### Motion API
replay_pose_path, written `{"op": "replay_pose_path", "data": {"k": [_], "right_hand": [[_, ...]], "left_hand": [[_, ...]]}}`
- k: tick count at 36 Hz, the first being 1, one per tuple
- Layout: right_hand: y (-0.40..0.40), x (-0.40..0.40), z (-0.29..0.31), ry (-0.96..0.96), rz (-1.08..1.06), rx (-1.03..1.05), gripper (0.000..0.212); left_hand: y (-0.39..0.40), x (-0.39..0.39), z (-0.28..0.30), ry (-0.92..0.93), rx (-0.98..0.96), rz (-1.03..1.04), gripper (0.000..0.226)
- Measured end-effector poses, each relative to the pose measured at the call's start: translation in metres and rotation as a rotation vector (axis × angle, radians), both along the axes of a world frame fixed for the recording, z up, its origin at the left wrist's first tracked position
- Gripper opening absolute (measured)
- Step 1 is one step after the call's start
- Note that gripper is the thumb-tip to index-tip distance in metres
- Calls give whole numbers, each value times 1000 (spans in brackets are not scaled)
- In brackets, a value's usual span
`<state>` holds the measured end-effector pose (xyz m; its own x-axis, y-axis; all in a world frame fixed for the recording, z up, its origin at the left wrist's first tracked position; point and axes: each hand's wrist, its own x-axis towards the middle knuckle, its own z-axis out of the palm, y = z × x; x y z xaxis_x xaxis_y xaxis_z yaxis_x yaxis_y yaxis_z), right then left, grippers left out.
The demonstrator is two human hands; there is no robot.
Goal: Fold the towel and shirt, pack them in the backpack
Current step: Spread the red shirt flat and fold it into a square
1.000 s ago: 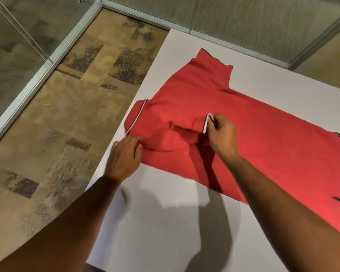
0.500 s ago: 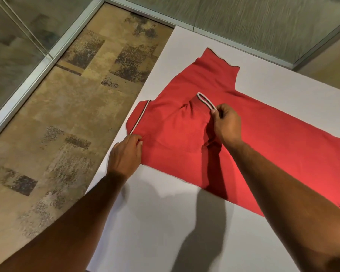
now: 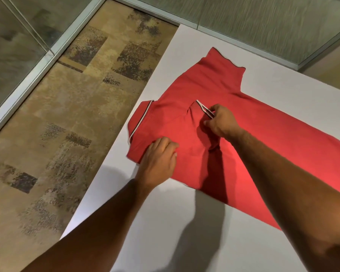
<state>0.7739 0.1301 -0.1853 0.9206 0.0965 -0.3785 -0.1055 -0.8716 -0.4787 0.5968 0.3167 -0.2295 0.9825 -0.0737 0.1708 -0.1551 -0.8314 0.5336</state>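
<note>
Red shirt flat on white table, long axis running collar-left to hem-right; left hand pressing near shoulder, fingers loosely bent; right hand pinching folded sleeve cuff, nearer centre; towel, backpack unseen

White table beside mottled tan floor, glass partitions.

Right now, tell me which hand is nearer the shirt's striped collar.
Left. The left hand presses the red shirt just below the striped collar; the right hand pinches the folded sleeve's striped cuff, farther right.
</note>
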Motion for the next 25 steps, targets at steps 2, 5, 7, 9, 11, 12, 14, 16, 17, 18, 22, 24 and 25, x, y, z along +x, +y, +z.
{"op": "replay_pose_path", "data": {"k": [2, 5, 7, 9, 11, 12, 14, 16, 17, 18, 22, 24, 25], "right_hand": [[3, 0, 1, -97, 4, 10, 28], [5, -5, -1, -225, -29, 72, 19], [4, -11, -4, -271, 2, 62, 17], [2, -16, -8, -272, 29, 44, 16], [-1, -18, -11, -272, 13, 40, 14], [-2, -18, -12, -279, 1, 40, 13], [-1, -18, -10, -310, 0, 48, 12], [2, -21, -4, -374, 29, 64, 11], [5, -25, 1, -423, 55, 74, 10], [8, -30, 6, -481, 91, 84, 8], [15, -74, 21, -713, 330, 19, 9], [18, -103, 17, -765, 458, -3, 8], [20, -117, 11, -777, 513, -1, 8]], "left_hand": [[-2, 1, -4, 52, 9, 6, 22], [0, 2, -7, 110, 19, 9, 25], [0, 4, -7, 122, 17, 7, 26], [-1, 5, -4, 129, -1, 20, 25], [-3, 8, 0, 124, -50, 43, 25], [-5, 9, 3, 114, -84, 54, 25], [-10, 13, 9, 90, -169, 73, 23], [-14, 20, 12, 104, -265, 109, 22], [-15, 24, 14, 153, -324, 145, 23], [-15, 29, 16, 234, -411, 197, 25], [-5, 45, 29, 612, -1026, 495, 36], [3, 44, 36, 677, -1223, 569, 47], [7, 42, 36, 679, -1284, 604, 51]]}}
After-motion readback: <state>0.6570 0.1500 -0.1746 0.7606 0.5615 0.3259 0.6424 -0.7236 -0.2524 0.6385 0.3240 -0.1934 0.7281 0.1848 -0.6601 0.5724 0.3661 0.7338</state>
